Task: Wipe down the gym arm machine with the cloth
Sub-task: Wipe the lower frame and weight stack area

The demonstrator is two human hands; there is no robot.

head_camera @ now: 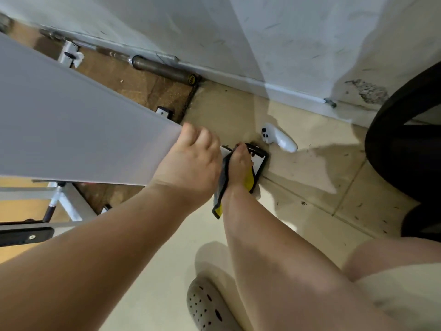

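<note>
A wide grey beam (83, 130) of the arm machine slants across the left half of the view. My left hand (191, 161) grips its lower end, fingers curled over the edge. Just to the right, my right hand (241, 168) holds a yellow and grey cloth (218, 207) and reaches down with it onto a black foot bracket (262, 158) of the machine at floor level. The cloth wraps both sides of that hand, and my fingertips touch the bracket's far edge. Much of the bracket is hidden under hand and cloth.
A steel barbell (162, 68) lies along the white wall's base. A white handheld controller (280, 139) rests on the beige tiles just beyond the bracket. A large black curved object (405, 144) fills the right side. My grey clog (207, 304) stands below, and white machine frame parts (71, 206) sit at lower left.
</note>
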